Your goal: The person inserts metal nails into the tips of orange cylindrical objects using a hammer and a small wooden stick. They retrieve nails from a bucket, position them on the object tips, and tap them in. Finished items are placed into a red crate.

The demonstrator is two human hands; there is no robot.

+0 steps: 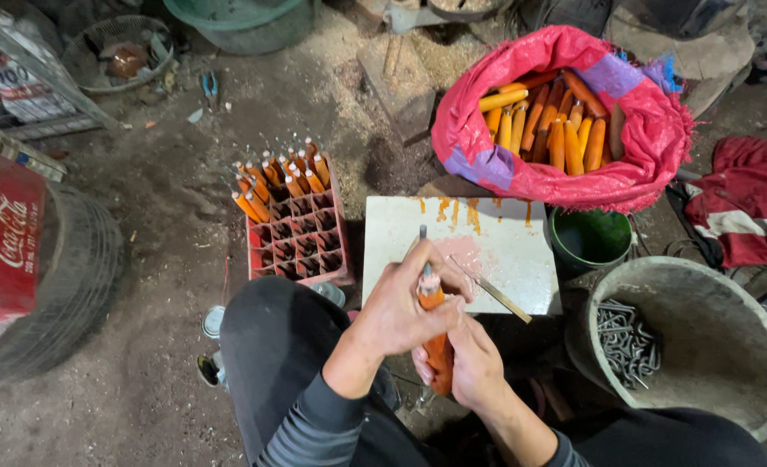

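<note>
Gripping one orange handle (436,346), left hand (403,307) upper, right hand (472,363) lower, both closed.

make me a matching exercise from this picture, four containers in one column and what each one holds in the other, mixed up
Containers:
1. red crate
2. pink woven sack
3. grey tub
4. green bucket

Contents:
A. a pile of bent metal nails
B. nothing that can be seen, just a dark inside
C. loose orange handles heaped together
D. orange handles with metal tips, standing upright in the far cells

Pairs: 1-D, 2-C, 3-A, 4-B
</note>
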